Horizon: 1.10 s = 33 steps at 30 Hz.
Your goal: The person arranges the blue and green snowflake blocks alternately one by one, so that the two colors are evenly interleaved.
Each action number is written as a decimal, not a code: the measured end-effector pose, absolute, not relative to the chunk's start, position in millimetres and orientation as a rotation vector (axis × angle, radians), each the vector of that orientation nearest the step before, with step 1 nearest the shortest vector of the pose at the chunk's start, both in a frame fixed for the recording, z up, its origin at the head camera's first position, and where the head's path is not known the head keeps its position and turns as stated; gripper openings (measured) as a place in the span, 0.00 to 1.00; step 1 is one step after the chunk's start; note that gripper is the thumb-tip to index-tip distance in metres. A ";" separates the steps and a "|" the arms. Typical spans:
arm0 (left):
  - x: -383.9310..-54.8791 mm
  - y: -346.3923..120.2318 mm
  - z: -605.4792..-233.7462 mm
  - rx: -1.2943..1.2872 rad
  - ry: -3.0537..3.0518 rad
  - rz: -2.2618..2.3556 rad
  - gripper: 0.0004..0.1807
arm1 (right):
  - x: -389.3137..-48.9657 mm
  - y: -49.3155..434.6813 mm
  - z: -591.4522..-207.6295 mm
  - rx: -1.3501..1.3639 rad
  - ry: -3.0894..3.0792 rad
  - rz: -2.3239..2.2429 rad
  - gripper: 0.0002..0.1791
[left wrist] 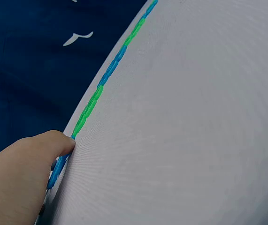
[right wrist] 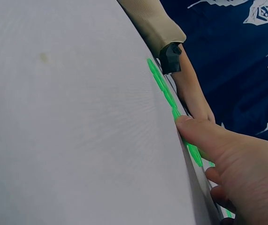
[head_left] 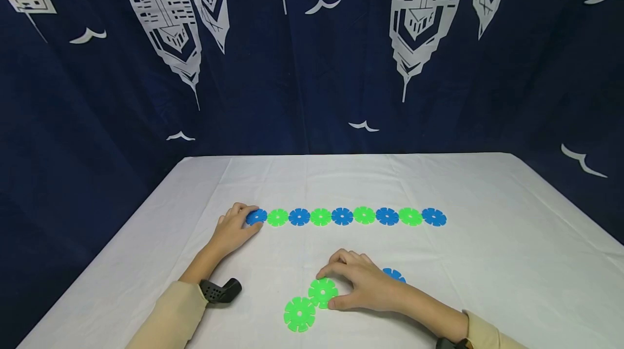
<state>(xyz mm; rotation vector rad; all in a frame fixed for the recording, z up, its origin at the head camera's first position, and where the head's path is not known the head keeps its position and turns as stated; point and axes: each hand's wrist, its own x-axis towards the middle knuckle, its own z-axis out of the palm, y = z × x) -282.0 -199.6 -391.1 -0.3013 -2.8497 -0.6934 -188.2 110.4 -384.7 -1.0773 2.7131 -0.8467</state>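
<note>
A row of flat notched interlocking discs, blue and green by turns, runs across the white table. At its left end my left hand [head_left: 236,231] holds a blue disc [head_left: 258,213] between thumb and fingers; in the left wrist view the thumb touches its edge. Closer to me, my right hand [head_left: 365,284] pinches a green disc [head_left: 318,287] by its edges, thumb at the near side and index finger at the far side. Another green disc [head_left: 294,317] touches it at the lower left. Behind the right wrist lies a blue disc [head_left: 394,273], partly hidden by the arm.
The white tablecloth [head_left: 487,219] has light creases. A dark blue curtain [head_left: 302,78] with white buildings and birds hangs behind the table's far edge. A black wrist device [head_left: 220,290] sits on the left sleeve cuff.
</note>
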 end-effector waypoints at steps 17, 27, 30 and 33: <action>-284.3 -200.9 -391.4 -0.315 -2.837 -0.696 0.28 | -188.1 109.7 -377.3 -1.025 2.653 -0.829 0.26; -283.5 -199.9 -392.2 -0.309 -2.843 -0.695 0.28 | -186.3 110.4 -377.3 -0.973 2.672 -0.810 0.27; -282.8 -200.2 -392.4 -0.305 -2.843 -0.690 0.28 | -186.3 110.0 -378.3 -0.963 2.665 -0.828 0.26; -282.8 -199.5 -392.7 -0.303 -2.845 -0.687 0.28 | -186.7 110.1 -379.3 -0.954 2.657 -0.858 0.26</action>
